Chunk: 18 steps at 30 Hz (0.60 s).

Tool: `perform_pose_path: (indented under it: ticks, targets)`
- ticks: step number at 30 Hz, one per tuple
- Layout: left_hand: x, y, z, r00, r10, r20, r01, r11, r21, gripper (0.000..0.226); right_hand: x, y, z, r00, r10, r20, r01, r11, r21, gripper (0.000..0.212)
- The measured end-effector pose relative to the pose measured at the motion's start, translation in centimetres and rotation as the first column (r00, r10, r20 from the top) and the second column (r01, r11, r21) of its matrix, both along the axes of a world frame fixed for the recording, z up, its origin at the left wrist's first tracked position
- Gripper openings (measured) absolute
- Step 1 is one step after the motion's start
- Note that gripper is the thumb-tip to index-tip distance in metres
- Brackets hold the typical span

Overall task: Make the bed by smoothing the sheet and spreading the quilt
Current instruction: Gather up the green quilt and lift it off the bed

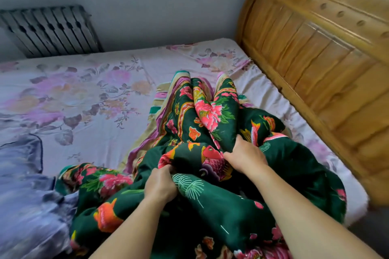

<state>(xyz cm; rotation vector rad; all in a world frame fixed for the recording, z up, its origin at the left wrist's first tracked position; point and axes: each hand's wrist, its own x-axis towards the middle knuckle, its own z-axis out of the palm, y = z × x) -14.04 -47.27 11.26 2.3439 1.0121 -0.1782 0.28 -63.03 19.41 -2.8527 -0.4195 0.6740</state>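
Both the left hand [161,183] and right hand [244,156] curl their fingers into the bunched quilt [210,111], probably to spread it over the sheet [84,90].

A dark green quilt [210,174], printed with pink flowers and orange fish, lies bunched in thick folds on the bed, with a striped underside showing along its left edge. The left hand [161,185] grips a fold of it, fingers curled into the cloth; the right hand [245,156] clutches another fold just beyond. Under the quilt spreads a pale pink floral sheet [84,94], lightly creased. A wooden headboard [315,52] stands at the right, a grey radiator [50,29] against the wall, and blurred blue-grey fabric [25,195] lies at the left.
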Motion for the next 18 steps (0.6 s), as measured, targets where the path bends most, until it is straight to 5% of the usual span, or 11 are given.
perform_pose_path:
  ticks: [6,11,18]
  targets:
    - [-6.7,-0.7,-0.2,0.994,-0.105,-0.029,0.106,0.993,0.052,0.019,-11.2,-3.1,1.2,0.995,-0.07,0.072,0.067,0.997,0.047,0.068]
    - [-8.2,-1.9,0.2,0.983,-0.181,-0.028,0.182,0.981,0.071,0.025,-11.4,-5.6,-0.4,0.965,-0.075,0.252,0.038,0.988,0.15,0.084]
    - [-7.5,-3.1,0.7,0.97,-0.236,-0.065,0.241,0.968,0.071,0.026,-7.5,-6.1,-2.3,0.95,0.302,0.077,-0.272,0.926,-0.262,0.088]
